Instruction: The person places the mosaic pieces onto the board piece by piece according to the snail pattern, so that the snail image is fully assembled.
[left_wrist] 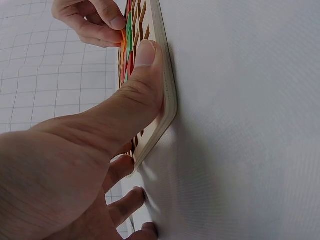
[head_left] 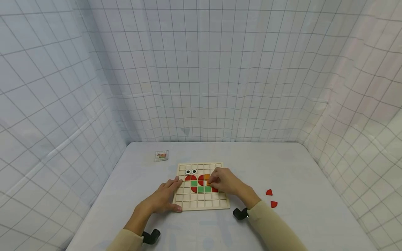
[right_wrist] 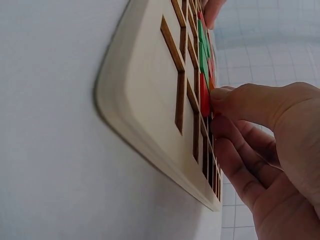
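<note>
A pale wooden grid board lies on the table with colored tiles set in its cells. Two eye tiles sit near the top left, above red rounded tiles and green square tiles. My left hand rests on the board's left side, thumb on the near corner and fingers spread along the edge. Over the board's right half, my right hand pinches an orange tile between thumb and fingertips, right at the cells. Another orange tile lies just beyond it.
Two loose red quarter-round tiles lie on the white table to the right of the board. A small picture card lies beyond the board at the left. Grid-patterned curtains enclose the table's back and sides.
</note>
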### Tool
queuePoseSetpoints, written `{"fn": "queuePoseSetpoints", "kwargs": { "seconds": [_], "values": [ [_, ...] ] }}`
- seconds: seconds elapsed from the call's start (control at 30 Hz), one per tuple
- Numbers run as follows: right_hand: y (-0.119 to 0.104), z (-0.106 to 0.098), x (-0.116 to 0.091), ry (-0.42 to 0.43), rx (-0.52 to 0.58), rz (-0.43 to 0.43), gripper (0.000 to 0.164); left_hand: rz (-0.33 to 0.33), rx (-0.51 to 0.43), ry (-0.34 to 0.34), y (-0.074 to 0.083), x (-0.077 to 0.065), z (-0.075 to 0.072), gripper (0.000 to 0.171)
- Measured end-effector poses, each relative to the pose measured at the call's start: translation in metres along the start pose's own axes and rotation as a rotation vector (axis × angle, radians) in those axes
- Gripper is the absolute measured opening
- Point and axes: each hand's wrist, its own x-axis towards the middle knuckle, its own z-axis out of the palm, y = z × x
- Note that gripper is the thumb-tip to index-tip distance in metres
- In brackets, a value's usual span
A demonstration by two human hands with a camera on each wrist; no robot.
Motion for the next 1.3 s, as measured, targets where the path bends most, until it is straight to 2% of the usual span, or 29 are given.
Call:
{"fn": "queuePoseSetpoints", "kwargs": {
  "seconds": [0.27,0.63,0.77,1.03,1.3],
  "values": [
    [0.001,0.001,0.003,-0.005,-0.035,-0.044,0.010,0.009,0.003,0.008,0.000,0.000,-0.001,0.118],
    [0.001,0.009,0.008,-0.017,-0.083,-0.022,0.010,-0.003,-0.020,-0.001,0.001,-0.002,0.000,0.118],
    [0.002,0.008,0.006,0.002,-0.075,-0.037,0.009,0.006,-0.013,0.002,0.000,-0.002,0.000,0.118],
    [0.005,0.000,-0.006,0.041,-0.069,-0.002,0.011,0.016,-0.012,0.002,-0.002,-0.002,0.000,0.118],
    [0.014,-0.014,-0.030,0.058,-0.072,0.057,0.009,0.025,-0.004,0.007,-0.002,-0.002,0.001,0.118]
  ]
}}
